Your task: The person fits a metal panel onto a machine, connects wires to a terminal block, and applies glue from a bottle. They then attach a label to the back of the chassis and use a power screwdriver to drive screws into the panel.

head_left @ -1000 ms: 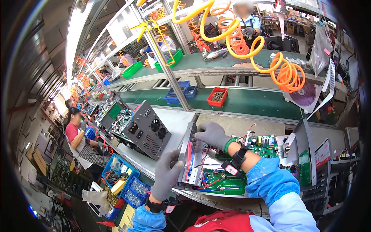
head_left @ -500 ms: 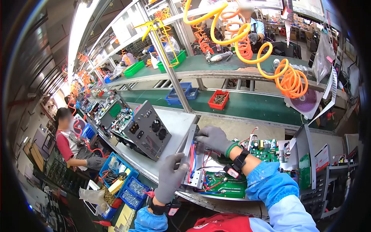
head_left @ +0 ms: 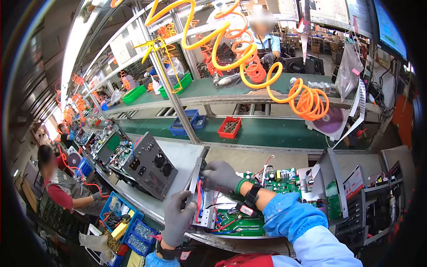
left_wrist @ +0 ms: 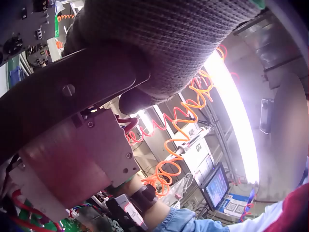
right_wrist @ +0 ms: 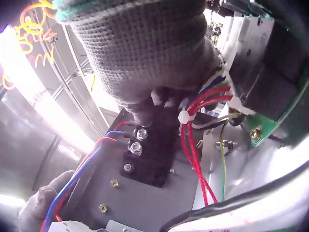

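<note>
In the head view, a grey metal panel (head_left: 194,180) stands on edge beside an open chassis with green circuit boards (head_left: 249,227). My gloved left hand (head_left: 177,220) holds its near-left edge, thumb and fingers on either side; the glove (left_wrist: 154,43) lies over that edge in the left wrist view. My gloved right hand (head_left: 222,175) is at the panel's far end. In the right wrist view, this hand (right_wrist: 145,53) has its curled fingers at a black terminal block (right_wrist: 149,164), whose upper end they hide. Red and blue wires (right_wrist: 79,171) run from the block's side.
A grey unit with fans (head_left: 153,167) stands to the left. Blue bins of screws (head_left: 141,233) sit at lower left, near a seated person (head_left: 66,191). A red bin (head_left: 229,127) rests on the green conveyor beyond. Coiled orange hoses (head_left: 309,104) hang above.
The head view has turned, so the bench appears farther left. Both hands remain at the panel with little movement against it. The seated person's arm has lowered toward the blue bins.
</note>
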`<state>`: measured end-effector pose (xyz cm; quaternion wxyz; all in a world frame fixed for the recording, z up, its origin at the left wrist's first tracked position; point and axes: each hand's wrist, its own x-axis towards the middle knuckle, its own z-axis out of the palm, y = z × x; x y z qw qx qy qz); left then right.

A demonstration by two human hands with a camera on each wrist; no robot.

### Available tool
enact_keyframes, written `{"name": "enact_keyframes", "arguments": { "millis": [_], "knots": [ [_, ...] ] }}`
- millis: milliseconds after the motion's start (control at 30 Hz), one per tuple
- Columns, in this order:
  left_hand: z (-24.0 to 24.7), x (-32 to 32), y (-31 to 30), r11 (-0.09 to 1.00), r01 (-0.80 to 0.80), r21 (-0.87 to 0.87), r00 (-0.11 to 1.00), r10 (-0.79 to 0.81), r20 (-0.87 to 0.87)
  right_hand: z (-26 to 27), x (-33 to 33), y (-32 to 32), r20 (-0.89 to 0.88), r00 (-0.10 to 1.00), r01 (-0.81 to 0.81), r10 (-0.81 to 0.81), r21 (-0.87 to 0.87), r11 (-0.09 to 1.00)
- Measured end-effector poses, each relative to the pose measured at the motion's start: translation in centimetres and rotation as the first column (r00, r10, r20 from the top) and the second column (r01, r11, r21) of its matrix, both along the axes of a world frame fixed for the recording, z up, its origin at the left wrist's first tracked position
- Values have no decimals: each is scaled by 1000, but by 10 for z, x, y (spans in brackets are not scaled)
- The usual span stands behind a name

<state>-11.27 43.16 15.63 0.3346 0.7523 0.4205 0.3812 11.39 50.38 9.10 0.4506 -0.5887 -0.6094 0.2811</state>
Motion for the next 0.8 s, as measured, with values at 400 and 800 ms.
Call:
{"name": "enact_keyframes", "arguments": {
  "millis": [400, 800],
  "knots": [
    [-12, -3, 6, 999, 12, 50, 999, -15, 52, 5, 3, 4, -77, 996, -59, 45, -193, 979],
    [-7, -1, 4, 996, -15, 87, 1000, 16, -15, -1, 6, 9, -151, 988, -77, 43, -232, 970]
  ]
}}
